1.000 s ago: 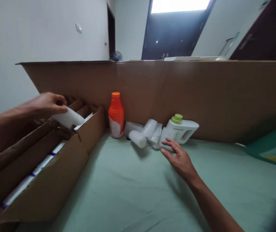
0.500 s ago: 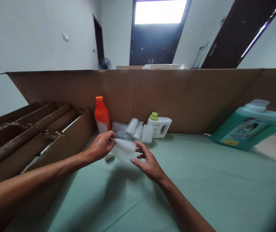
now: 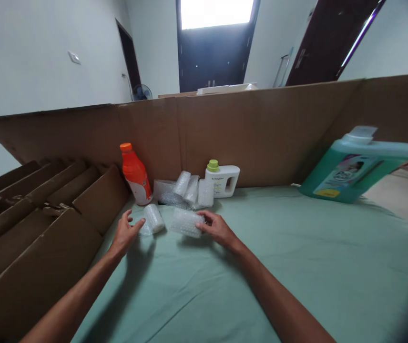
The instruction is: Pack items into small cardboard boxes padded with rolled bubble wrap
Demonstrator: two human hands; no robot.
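Pinching the right end of a dimpled, translucent bubble-wrap bundle [image 3: 186, 222], the right hand [image 3: 207, 225] was poised over wrinkled green cloth [image 3: 261, 267]. A bubble-wrapped cylinder [image 3: 154, 218] lay just right of the nearer left hand [image 3: 128, 228], its fingers parted, with the roll's long axis slanting away leftward toward a smooth orange plastic bottle [image 3: 134, 172].

Bubble-wrap bundle [image 3: 187, 223] is clear-whitish, dimpled all over. Bottle [image 3: 136, 174] is orange, orange-capped; handled jug [image 3: 220, 187] white, its cap [image 3: 212, 165] lime green. Large jug [image 3: 350, 169]: teal-green. Tablecloth [image 3: 197, 286] pale green, cardboard wall [image 3: 247, 124] brown.
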